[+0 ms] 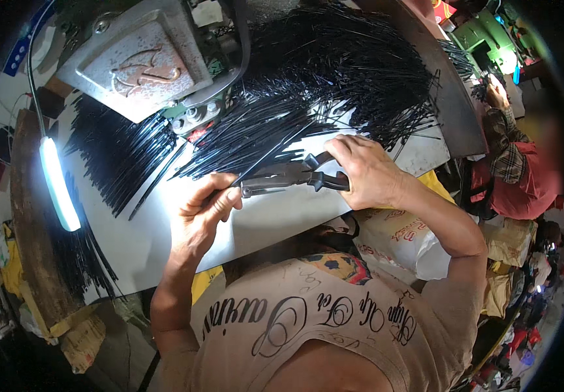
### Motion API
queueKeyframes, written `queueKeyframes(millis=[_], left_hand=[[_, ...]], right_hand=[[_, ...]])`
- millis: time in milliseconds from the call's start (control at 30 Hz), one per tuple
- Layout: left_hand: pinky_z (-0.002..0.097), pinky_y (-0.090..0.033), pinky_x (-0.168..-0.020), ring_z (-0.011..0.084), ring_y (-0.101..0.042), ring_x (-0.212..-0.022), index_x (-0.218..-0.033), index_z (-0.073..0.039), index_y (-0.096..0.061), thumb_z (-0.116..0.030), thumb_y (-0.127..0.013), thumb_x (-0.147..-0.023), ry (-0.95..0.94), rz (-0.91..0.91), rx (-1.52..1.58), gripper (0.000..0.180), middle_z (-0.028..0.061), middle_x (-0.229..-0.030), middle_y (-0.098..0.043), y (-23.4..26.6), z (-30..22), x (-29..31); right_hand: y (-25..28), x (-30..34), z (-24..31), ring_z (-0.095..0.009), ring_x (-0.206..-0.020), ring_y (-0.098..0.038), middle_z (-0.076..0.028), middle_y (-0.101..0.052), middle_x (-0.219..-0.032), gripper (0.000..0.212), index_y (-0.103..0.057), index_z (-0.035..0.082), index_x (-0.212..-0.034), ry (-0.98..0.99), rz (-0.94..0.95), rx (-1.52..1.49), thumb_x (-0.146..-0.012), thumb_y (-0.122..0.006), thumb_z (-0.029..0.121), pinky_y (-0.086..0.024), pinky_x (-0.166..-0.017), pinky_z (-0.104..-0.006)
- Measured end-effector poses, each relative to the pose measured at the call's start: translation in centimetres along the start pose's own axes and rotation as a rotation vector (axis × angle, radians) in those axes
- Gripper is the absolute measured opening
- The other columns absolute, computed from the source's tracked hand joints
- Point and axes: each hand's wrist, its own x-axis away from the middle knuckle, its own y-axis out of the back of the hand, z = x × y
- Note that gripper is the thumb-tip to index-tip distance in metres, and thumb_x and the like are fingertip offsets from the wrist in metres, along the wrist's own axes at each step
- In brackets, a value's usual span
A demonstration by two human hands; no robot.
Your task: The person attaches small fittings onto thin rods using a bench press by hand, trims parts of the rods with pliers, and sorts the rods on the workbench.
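My left hand (205, 206) pinches the near end of a thin black rod (272, 151), which slants up and away to the right toward the pile. My right hand (368, 171) is wrapped round the dark handles of a pair of pliers (281, 179). The jaws point left and reach my left fingertips; whether they grip the rod there, I cannot tell. Just beyond both hands lies a spread of similar black rods (249, 134), loosely lined up on the white tabletop (282, 212).
A metal machine head (141, 65) with an umbrella relief overhangs the table at far left. A lit tube lamp (59, 184) hangs at left. Larger rod heaps (354, 59) cover the far side. A co-worker in red (527, 179) sits at right near a green machine (491, 42).
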Motion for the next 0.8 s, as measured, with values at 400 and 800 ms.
queueKeyframes(millis=[400,800], left_hand=[[0.0185,-0.037,-0.049,0.0069,-0.045,-0.055,-0.095,0.002,-0.055,-0.005,-0.058,-0.079,0.028,0.017,-0.051,0.018,0.0068,-0.068,-0.056,-0.4,0.1,-0.2],[0.0189,-0.035,-0.048,0.0069,-0.045,-0.054,-0.092,0.004,-0.057,-0.003,-0.057,-0.076,-0.17,-0.094,-0.018,0.017,0.0054,-0.067,-0.056,-1.4,0.7,-0.9]], right_hand=[[1.3,-0.7,0.1,-0.032,-0.103,-0.046,-0.022,-0.051,-0.1,0.051,-0.038,-0.002,-0.111,-0.085,0.238,0.083,-0.063,-0.051,0.01,-0.037,-0.087,-0.0387],[0.2,-0.5,2.1,-0.033,-0.114,-0.033,-0.019,-0.038,-0.119,0.07,-0.028,0.005,-0.127,-0.249,0.063,-0.267,-0.061,-0.044,-0.012,-0.03,-0.095,-0.0384]])
